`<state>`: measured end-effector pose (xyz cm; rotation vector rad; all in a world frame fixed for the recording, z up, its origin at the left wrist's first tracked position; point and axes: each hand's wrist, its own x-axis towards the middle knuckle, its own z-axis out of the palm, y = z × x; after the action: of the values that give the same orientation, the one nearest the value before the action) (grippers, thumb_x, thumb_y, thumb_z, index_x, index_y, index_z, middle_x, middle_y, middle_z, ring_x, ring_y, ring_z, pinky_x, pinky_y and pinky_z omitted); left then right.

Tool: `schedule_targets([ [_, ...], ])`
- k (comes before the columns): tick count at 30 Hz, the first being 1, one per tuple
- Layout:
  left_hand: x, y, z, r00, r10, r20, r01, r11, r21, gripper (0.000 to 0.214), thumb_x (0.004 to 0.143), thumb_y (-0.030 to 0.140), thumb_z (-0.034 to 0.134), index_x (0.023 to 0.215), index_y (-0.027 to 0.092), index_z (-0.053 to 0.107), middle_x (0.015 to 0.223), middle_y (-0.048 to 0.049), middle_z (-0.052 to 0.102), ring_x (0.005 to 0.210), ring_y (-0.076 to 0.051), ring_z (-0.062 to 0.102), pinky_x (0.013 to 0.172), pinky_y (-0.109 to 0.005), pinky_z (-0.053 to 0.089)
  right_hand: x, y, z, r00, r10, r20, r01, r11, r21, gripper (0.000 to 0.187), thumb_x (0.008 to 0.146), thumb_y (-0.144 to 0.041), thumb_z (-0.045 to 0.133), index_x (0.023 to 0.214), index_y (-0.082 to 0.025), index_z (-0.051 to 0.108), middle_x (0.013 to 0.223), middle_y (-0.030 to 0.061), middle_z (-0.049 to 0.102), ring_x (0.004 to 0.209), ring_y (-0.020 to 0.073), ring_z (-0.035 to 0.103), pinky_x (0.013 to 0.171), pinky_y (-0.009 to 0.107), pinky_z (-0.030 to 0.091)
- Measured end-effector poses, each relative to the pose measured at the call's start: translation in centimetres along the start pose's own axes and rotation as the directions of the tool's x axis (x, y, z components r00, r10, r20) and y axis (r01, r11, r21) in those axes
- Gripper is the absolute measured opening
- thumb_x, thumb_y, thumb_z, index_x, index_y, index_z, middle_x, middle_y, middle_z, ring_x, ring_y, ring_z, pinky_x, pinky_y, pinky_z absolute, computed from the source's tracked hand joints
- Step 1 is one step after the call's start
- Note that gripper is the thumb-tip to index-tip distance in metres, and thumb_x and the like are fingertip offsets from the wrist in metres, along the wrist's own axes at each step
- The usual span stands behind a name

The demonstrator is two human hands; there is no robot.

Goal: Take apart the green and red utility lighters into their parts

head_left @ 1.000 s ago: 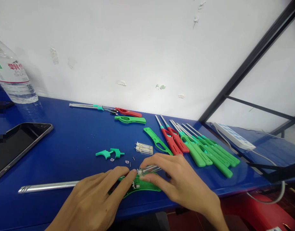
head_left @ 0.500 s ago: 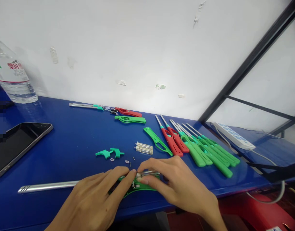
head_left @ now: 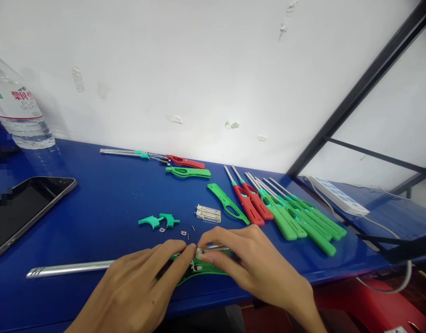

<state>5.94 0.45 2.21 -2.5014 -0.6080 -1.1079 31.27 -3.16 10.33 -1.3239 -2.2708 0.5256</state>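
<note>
An opened green lighter casing (head_left: 202, 270) lies on the blue table near its front edge, inner parts showing. Its long metal tube (head_left: 70, 268) points left. My left hand (head_left: 139, 282) is closed over the tube end of the casing, the forefinger reaching to its middle. Between the thumb and forefinger of my right hand (head_left: 254, 268) is a clear fuel tank (head_left: 214, 248), pinched just above the casing. My fingers hide part of the casing and the tank's far end. Behind my hands lie teal triggers (head_left: 169, 220), small screws (head_left: 194, 228) and spare clear tanks (head_left: 208, 213).
Several red and green lighters (head_left: 285, 212) lie at the right, beside a loose green casing half (head_left: 228, 203). More lighter parts (head_left: 185, 172) lie along the wall. A phone (head_left: 28, 208) and water bottle (head_left: 21, 111) stand left; a power strip (head_left: 337, 196) is right.
My right hand has shifted very slightly left with the fuel tank, whose tilt changed a little. My left hand stays in place.
</note>
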Motion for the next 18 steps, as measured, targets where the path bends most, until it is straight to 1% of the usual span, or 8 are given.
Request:
schedule_targets([
  [2, 0.2, -0.2, -0.4, 0.999, 0.049, 0.022, -0.049, 0.999, 0.009, 0.036, 0.113, 0.017, 0.042, 0.137, 0.017, 0.068, 0.119, -0.0046, 0.079, 0.102, -0.014, 0.073, 0.091, -0.024, 0.055, 0.0, 0.0, 0.0, 1.0, 0.004, 0.008, -0.004, 1.0, -0.001, 0.025, 0.116, -0.048, 0.057, 0.118, -0.028, 0.073, 0.099, -0.0081, 0.082, 0.067, 0.0091, 0.066, 0.067, 0.025, 0.039],
  [5, 0.4, -0.3, -0.6, 0.999, -0.026, 0.024, 0.026, 1.0, 0.012, 0.039, 0.114, 0.014, 0.036, 0.14, 0.019, 0.066, 0.119, -0.0033, 0.079, 0.102, -0.014, 0.074, 0.091, -0.026, 0.055, 0.0, 0.0, 0.0, 1.0, 0.007, 0.009, -0.007, 1.0, -0.004, 0.026, 0.116, -0.048, 0.057, 0.119, -0.029, 0.073, 0.098, -0.0077, 0.082, 0.065, 0.0093, 0.065, 0.067, 0.025, 0.039],
  [8, 0.5, -0.2, -0.5, 1.0, 0.022, 0.016, -0.022, 1.0, 0.004, 0.037, 0.115, 0.018, 0.037, 0.137, 0.018, 0.068, 0.115, -0.0036, 0.079, 0.099, -0.013, 0.073, 0.087, -0.025, 0.055, 0.1, 0.0, 0.0, 1.0, 0.015, 0.002, -0.015, 1.0, -0.008, 0.027, 0.116, -0.049, 0.057, 0.118, -0.028, 0.074, 0.096, -0.007, 0.082, 0.063, 0.01, 0.065, 0.065, 0.026, 0.038],
  [10, 0.4, 0.0, -0.4, 1.0, 0.028, -0.001, -0.028, 1.0, 0.003, 0.036, 0.116, 0.019, 0.039, 0.135, 0.018, 0.069, 0.116, -0.0043, 0.079, 0.101, -0.014, 0.072, 0.089, -0.025, 0.054, 0.1, -0.1, 0.0, 1.0, 0.015, 0.002, -0.015, 1.0, -0.012, 0.028, 0.116, -0.049, 0.056, 0.117, -0.028, 0.074, 0.096, -0.0065, 0.083, 0.063, 0.0103, 0.065, 0.065, 0.026, 0.038],
  [11, 0.3, 0.1, -0.3, 1.0, -0.011, -0.013, 0.011, 1.0, 0.001, 0.037, 0.115, 0.017, 0.038, 0.136, 0.018, 0.068, 0.117, -0.0046, 0.079, 0.102, -0.015, 0.072, 0.091, -0.027, 0.054, 0.1, -0.1, 0.0, 1.0, 0.012, 0.002, -0.012, 1.0, -0.014, 0.028, 0.116, -0.049, 0.056, 0.118, -0.028, 0.074, 0.097, -0.0064, 0.083, 0.064, 0.0104, 0.065, 0.065, 0.026, 0.039],
  [14, -0.2, 0.4, 0.0, 0.998, -0.066, 0.016, 0.066, 0.998, -0.018, 0.042, 0.114, 0.012, 0.034, 0.143, 0.019, 0.064, 0.122, -0.0048, 0.078, 0.107, -0.016, 0.072, 0.095, -0.029, 0.053, 0.1, 0.0, -0.1, 1.0, 0.0, 0.006, 0.0, 1.0, -0.018, 0.026, 0.117, -0.047, 0.055, 0.118, -0.028, 0.074, 0.1, -0.0064, 0.083, 0.066, 0.0101, 0.066, 0.067, 0.026, 0.039],
  [15, -0.4, 0.5, 0.1, 0.997, -0.066, 0.04, 0.067, 0.997, -0.026, 0.043, 0.113, 0.011, 0.035, 0.146, 0.02, 0.062, 0.124, -0.005, 0.077, 0.109, -0.016, 0.073, 0.096, -0.029, 0.054, 0.0, 0.0, 0.0, 1.0, -0.003, 0.009, 0.003, 1.0, -0.019, 0.026, 0.117, -0.047, 0.055, 0.119, -0.028, 0.073, 0.101, -0.0064, 0.083, 0.068, 0.01, 0.067, 0.068, 0.026, 0.039],
  [18, -0.9, 0.7, 0.4, 0.995, -0.084, 0.053, 0.087, 0.995, -0.045, 0.047, 0.111, 0.01, 0.037, 0.151, 0.021, 0.06, 0.128, -0.0055, 0.077, 0.113, -0.017, 0.073, 0.099, -0.029, 0.055, 0.0, 0.0, 0.0, 1.0, -0.003, 0.012, 0.003, 1.0, -0.015, 0.025, 0.117, -0.046, 0.056, 0.118, -0.028, 0.073, 0.1, -0.0072, 0.082, 0.068, 0.0096, 0.066, 0.068, 0.025, 0.039],
])
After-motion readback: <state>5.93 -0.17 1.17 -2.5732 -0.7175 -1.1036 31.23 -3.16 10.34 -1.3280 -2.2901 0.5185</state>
